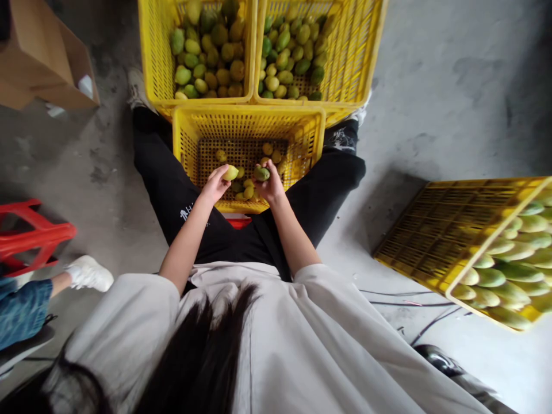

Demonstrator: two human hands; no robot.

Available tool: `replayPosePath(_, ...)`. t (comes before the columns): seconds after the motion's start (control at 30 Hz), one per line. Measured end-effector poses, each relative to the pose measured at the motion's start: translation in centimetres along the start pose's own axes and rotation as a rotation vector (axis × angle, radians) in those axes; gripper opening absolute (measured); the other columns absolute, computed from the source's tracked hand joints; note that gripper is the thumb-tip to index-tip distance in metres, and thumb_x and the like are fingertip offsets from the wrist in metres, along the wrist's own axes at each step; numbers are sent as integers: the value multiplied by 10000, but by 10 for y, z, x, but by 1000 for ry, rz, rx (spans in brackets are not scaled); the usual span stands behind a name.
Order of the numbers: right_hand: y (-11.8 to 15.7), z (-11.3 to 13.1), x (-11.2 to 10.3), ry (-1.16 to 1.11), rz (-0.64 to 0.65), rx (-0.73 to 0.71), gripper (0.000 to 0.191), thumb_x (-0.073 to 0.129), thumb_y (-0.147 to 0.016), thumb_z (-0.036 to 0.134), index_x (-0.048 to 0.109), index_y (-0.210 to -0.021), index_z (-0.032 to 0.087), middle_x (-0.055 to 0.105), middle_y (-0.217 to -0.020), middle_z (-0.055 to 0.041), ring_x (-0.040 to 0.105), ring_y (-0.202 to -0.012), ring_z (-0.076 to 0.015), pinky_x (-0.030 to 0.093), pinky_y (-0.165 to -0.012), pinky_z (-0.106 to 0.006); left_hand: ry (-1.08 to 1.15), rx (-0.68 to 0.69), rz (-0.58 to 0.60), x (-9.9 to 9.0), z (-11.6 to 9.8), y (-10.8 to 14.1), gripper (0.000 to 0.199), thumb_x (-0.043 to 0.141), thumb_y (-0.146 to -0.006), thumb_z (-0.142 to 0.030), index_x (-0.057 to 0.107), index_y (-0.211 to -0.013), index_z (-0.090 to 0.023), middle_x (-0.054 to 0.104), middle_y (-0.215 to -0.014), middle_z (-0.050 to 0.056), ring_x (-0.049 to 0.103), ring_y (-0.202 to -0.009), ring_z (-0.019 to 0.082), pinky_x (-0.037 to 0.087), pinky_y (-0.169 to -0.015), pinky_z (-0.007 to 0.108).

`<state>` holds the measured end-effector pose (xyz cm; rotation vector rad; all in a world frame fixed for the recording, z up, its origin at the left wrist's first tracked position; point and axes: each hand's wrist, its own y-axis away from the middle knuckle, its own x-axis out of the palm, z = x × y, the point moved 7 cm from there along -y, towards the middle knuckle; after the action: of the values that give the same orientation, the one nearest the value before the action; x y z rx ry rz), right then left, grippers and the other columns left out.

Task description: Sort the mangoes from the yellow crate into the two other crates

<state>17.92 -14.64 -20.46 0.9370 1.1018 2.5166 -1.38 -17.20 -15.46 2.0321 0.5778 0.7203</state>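
Holding one fruit in each hand, the person before me sits with knees either side of the near crate point(184, 137). The left hand point(217, 183) has its fingers wrapped on a yellow fruit point(230, 173), left of the crate's middle; the right hand point(271, 183) grasps a green fruit point(261, 173), just right of it, the two apart. Loose fruit point(249, 192) lies on the crate's floor by the near edge, with more toward the far right corner. I'd say a light, spread grip suits such skins: turn each slowly to show every side, stay low inside the rim so a slip lands there, and set down rather than drop.
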Motion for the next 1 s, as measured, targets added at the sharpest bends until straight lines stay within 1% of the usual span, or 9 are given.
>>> replayPosePath(0.1, -2, -5, -2, -60, -4, -12, 197, 836, -998, 342, 689, -1129, 345, 784, -950, 60, 828, -990, -182, 734, -913, -310, 7, 4, 30, 0, 1, -2, 245, 987, -1010, -198, 767, -901, -209, 786, -867, 12, 707, -713, 95, 459, -567, 177)
replayPosePath(0.23, -1, -11, 2, -138, 45, 27, 244, 780, -986, 320, 714, -1220, 333, 876, -1069, 17, 886, -1206, -262, 775, -1105, -489, 40, -20, 54, 1, 2, -1, 159, 853, -1142, -301, 786, -1013, -236, 843, -948, 15, 740, -741, 106, 507, -612, 185)
replayPosePath(0.3, 0, -12, 1, -154, 37, 34, 212, 757, -1011, 338, 723, -1219, 320, 875, -1064, 6, 890, -1165, -260, 789, -1069, -475, 55, -30, 54, 3, 2, 1, 146, 805, -1181, -350, 787, -1081, -245, 848, -950, 2, 771, -769, 116, 553, -666, 192)
replayPosePath(0.37, 0, -12, 0, -126, 29, 21, 218, 776, -1025, 340, 728, -1237, 330, 854, -1035, 29, 877, -1017, -207, 789, -938, -363, 55, -43, 46, 5, 2, 4, 164, 825, -1174, -384, 785, -1118, -236, 834, -916, -1, 789, -775, 126, 577, -690, 197)
replayPosePath(0.5, 1, -14, 0, -22, 27, 49, 289, 820, -1043, 340, 744, -1321, 361, 837, -1013, 52, 785, -762, -138, 661, -662, -209, 32, -64, 41, 8, 2, 10, 131, 801, -1179, -303, 766, -1083, -221, 809, -871, -5, 757, -697, 109, 555, -644, 188)
replayPosePath(0.67, 3, -14, 5, -67, 18, 141, 321, 724, -1142, 563, 786, -1285, 281, 897, -1049, -45, 829, -836, -218, 659, -630, -272, 37, -57, 16, 9, -1, 15, 170, 662, -1206, -146, 792, -1139, -233, 747, -811, -36, 755, -698, 99, 589, -699, 176)
replayPosePath(0.73, 6, -12, 9, -84, 36, 175, 425, 661, -1162, 655, 794, -1274, 268, 913, -1068, -69, 825, -850, -240, 649, -615, -292, 37, -97, 16, 9, 0, 16, 220, 608, -1249, -216, 827, -1271, -220, 749, -804, -17, 753, -696, 114, 614, -717, 187)
replayPosePath(0.83, 11, -9, 16, -104, 78, 199, 417, 580, -1187, 630, 787, -1294, 283, 925, -1096, -54, 775, -817, -231, 623, -606, -291, 25, -186, 37, 10, 5, 17, 402, 487, -1318, -394, 830, -1334, -186, 758, -784, 20, 672, -593, 119, 548, -586, 186)
replayPosePath(1.0, 15, -3, 19, -134, 151, 153, 333, 666, -1138, 580, 779, -1337, 339, 878, -1060, 5, 716, -767, -192, 593, -593, -259, 3, -159, 55, 8, 5, 11, 389, 681, -1258, -572, 822, -1191, -216, 813, -847, 29, 522, -479, 74, 349, -437, 183)
